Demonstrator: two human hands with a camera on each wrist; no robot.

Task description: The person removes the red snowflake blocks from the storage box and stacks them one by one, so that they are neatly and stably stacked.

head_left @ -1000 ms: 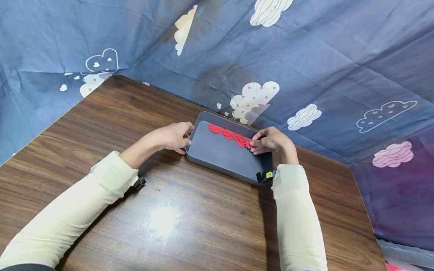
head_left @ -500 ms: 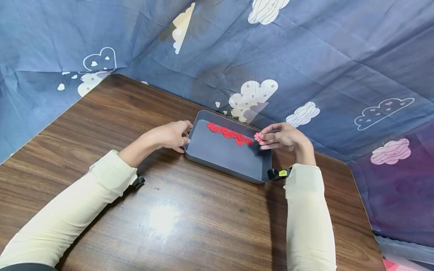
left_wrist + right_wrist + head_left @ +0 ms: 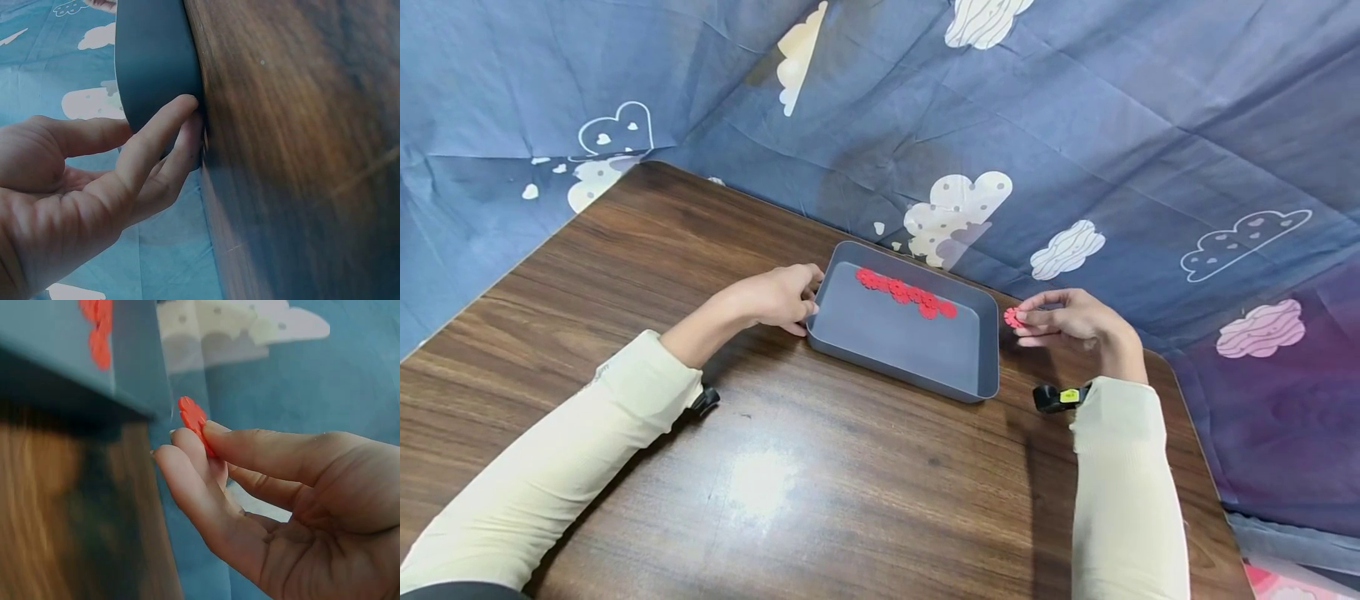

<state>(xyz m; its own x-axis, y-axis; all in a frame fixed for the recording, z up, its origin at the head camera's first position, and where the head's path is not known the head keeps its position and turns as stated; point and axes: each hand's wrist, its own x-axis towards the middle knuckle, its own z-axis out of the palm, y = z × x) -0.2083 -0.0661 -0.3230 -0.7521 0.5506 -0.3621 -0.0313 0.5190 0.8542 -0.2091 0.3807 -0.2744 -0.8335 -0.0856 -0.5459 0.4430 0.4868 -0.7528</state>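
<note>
Well, the right hand (image 3: 1077, 320) pinches a part-hidden red piece (image 3: 1012, 317) — left hand (image 3: 772, 297) loosely touching a tray (image 3: 902, 337).

Right hand (image 3: 1067, 321): we see it shift from over the tray (image 3: 902, 342) to its right.
Red piece (image 3: 1012, 317): now outside too.

Left hand (image 3: 778, 298): bare | cream fabric left sleeve (image 3: 572, 454): long, creased, thick folded cuff, faint grey marking at cuff edge; dark band (image 3: 463, 592) at upper end, material indistinct | compact black left wrist unit (image 3: 704, 400): partly hidden | right hand (image 3: 1075, 319): bare | cream fabric right sleeve (image 3: 1127, 492): long, loose cuff | black right wrist unit (image 3: 1046, 399): yellow label (image 3: 1070, 396), legend illegible
</note>
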